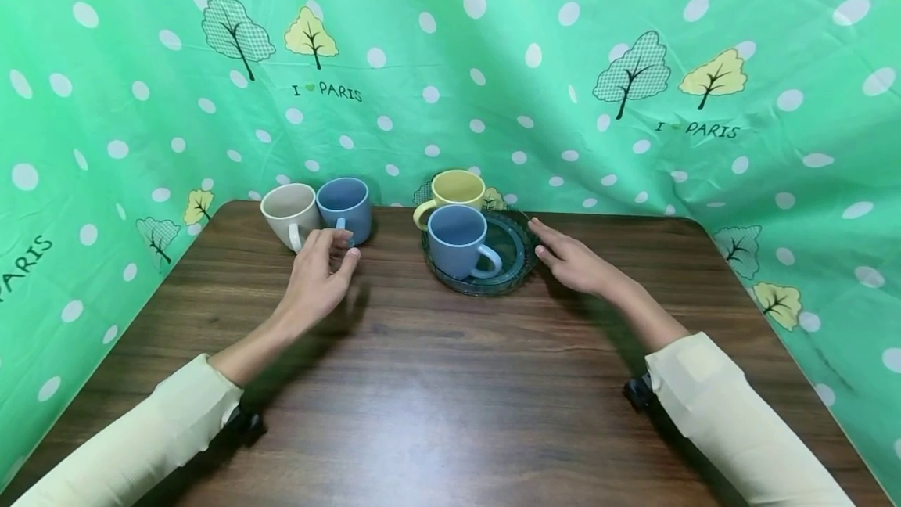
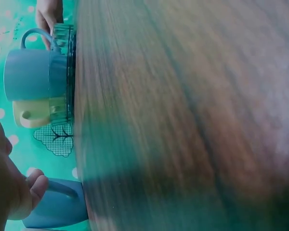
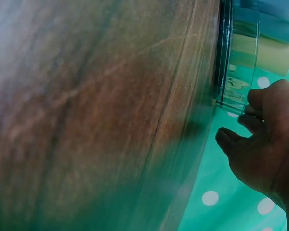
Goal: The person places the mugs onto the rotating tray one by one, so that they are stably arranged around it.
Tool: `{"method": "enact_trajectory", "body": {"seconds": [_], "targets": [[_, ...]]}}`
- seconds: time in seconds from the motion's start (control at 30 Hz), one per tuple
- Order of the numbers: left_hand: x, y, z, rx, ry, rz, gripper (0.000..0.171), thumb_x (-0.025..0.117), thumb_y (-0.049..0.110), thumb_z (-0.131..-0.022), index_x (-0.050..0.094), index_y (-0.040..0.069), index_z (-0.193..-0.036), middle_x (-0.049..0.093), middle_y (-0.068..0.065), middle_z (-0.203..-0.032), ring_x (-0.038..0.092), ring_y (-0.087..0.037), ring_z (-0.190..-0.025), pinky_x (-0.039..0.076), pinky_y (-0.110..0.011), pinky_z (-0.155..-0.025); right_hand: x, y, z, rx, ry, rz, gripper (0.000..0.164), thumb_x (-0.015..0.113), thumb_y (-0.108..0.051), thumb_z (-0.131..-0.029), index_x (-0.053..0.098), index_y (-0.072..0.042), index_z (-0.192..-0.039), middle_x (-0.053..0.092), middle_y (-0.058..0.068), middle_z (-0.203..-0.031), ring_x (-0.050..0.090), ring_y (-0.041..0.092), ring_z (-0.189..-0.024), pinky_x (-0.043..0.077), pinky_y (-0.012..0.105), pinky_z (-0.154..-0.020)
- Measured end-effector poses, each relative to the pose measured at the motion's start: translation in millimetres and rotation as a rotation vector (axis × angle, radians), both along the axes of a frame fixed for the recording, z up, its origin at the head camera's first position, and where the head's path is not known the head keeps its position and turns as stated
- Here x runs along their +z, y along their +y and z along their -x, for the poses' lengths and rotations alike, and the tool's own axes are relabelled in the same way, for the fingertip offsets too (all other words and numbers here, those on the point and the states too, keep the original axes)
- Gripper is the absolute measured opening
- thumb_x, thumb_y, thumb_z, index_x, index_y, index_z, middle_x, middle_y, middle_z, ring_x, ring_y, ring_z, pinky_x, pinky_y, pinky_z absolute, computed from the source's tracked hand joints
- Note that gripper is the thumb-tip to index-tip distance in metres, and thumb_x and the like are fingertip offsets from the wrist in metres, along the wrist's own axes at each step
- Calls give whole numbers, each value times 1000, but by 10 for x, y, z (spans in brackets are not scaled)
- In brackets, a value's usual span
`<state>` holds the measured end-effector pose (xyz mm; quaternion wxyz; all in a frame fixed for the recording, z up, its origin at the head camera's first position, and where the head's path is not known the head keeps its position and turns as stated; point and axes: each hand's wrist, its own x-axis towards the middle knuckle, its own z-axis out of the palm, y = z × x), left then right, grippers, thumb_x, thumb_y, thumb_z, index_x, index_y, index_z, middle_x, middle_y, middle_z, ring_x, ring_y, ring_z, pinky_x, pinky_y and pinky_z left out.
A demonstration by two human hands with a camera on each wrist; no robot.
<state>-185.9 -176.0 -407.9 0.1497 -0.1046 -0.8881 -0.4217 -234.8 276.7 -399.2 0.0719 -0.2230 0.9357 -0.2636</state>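
Note:
Fingertips of my left hand (image 1: pixel 317 276) are at the handle of a blue mug (image 1: pixel 355 213), its thumb apart from them. The left wrist view shows that mug (image 2: pixel 58 209) partly hidden by the hand. Touching it on the left stands a white mug (image 1: pixel 290 206). My right hand (image 1: pixel 577 260), fingers extended, lies against the right rim of a round, dark glass dish (image 1: pixel 517 272). Inside the dish stands a second blue mug (image 1: pixel 450 245), handle to the right. Behind it is a yellow mug (image 1: pixel 457 188), its base hidden in the head view.
Everything stands near the far edge of a dark wooden table (image 1: pixel 422 382). A green dotted cloth (image 1: pixel 479 84) hangs behind and at both sides. Each wrist carries a small black device, such as the one (image 1: pixel 637 393) under the right sleeve.

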Motion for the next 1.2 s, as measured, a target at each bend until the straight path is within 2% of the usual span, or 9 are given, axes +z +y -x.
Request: {"method": "enact_trajectory", "body": {"seconds": [0.13, 0.27, 0.4, 0.57, 0.63, 0.73, 0.97, 1.1, 1.2], "targets": [[2, -35, 28, 63, 4, -33, 33, 65, 16, -112, 64, -3, -140, 64, -22, -131, 71, -34, -114, 55, -32, -94, 37, -22, 2, 0, -16, -11, 61, 41, -18, -124, 22, 4, -177, 16, 29, -187, 19, 54, -172, 23, 71, -139], [48, -60, 64, 116, -23, -69, 33, 64, 17, -112, 62, -2, -140, 63, -23, -134, 72, -34, -113, 54, -29, -96, -14, 24, 59, 14, -19, 21, 64, 42, -25, -124, 21, 2, -178, 16, 29, -187, 19, 54, -172, 23, 72, -138], [77, -68, 108, 125, -88, -90, 38, 63, 20, -113, 59, -2, -145, 62, -24, -141, 71, -35, -115, 53, -38, -101, -361, 229, 291, 22, 37, 65, 68, 41, -42, -124, 23, -10, -181, 19, 20, -189, 23, 45, -174, 26, 63, -140], [62, -60, 133, 118, -162, -140, 44, 63, 20, -114, 52, -1, -150, 66, -22, -144, 76, -35, -111, 54, -20, -90, -618, 358, 468, 32, 99, 46, 67, 39, -45, -124, 23, -16, -182, 23, 14, -189, 26, 36, -175, 28, 47, -143], [51, -51, 138, 111, -181, -177, 45, 63, 20, -114, 50, -1, -152, 67, -21, -144, 80, -35, -107, 56, -15, -81, -619, 356, 454, 43, 113, 53, 66, 39, -44, -124, 24, -13, -181, 24, 16, -189, 26, 35, -175, 27, 44, -144], [44, -31, 145, 110, -215, -233, 47, 62, 21, -114, 47, -1, -153, 67, -21, -144, 82, -31, -100, 60, -14, -74, -567, 312, 403, 52, 101, 66, 68, 38, -46, -124, 25, -10, -180, 22, 20, -188, 24, 39, -175, 24, 52, -144], [41, 29, 188, 145, -310, -399, 43, 60, 21, -116, 43, -1, -149, 68, -21, -135, 78, -8, -80, 67, -24, -73, -587, 305, 414, 36, 104, 31, 67, 41, -44, -124, 28, -9, -179, 25, 20, -187, 29, 42, -173, 30, 60, -141], [38, 66, 232, 116, -332, -534, 39, 57, 18, -117, 41, -2, -146, 66, -20, -128, 76, -5, -76, 67, -23, -72, -497, 290, 340, 70, 94, 43, 70, 38, -45, -124, 25, -4, -179, 21, 24, -187, 24, 46, -173, 25, 64, -141], [36, 70, 255, 80, -360, -601, 38, 54, 20, -119, 39, -3, -146, 63, -19, -128, 76, -4, -78, 67, -22, -73, -465, 281, 294, 88, 102, 59, 71, 36, -46, -124, 25, -2, -179, 19, 25, -187, 22, 45, -174, 23, 59, -143]]}}
